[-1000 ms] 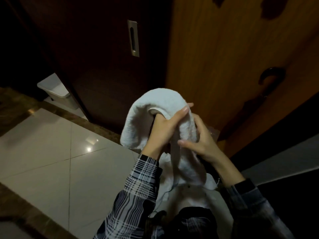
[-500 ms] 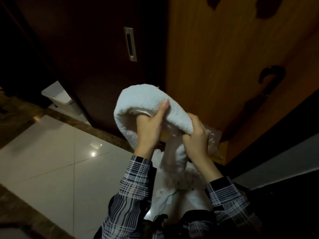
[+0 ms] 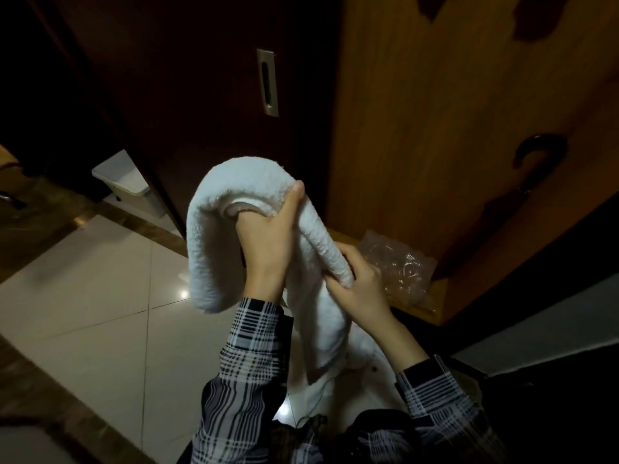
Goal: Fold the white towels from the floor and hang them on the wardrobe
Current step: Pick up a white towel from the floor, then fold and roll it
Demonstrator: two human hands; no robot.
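The white towel [image 3: 214, 229] is up off the floor, held in front of the person at about chest height and draped in an arch over the left hand [image 3: 268, 246]. That hand is raised with the thumb pressed up against the cloth near the top of the arch; the fingers go under the fold and are hidden, so it grips the towel from inside. From that high point the towel runs two ways — one thick end hangs down on the left side, the other slopes down and to the right as a rolled length into the right hand [image 3: 361, 289], which is curled round it lower down. The towel's long axis therefore runs up and over the left hand, with the right hand near the lower end of the sloping stretch. More white cloth hangs below both hands toward the tiled floor [image 3: 100, 313]. The wardrobe [image 3: 435, 128], a wooden door with a dark curved hook [image 3: 536, 149], stands just ahead and to the right, so the right hand is likely nearer to it — the fold looks unfinished, and hanging is not yet begun.
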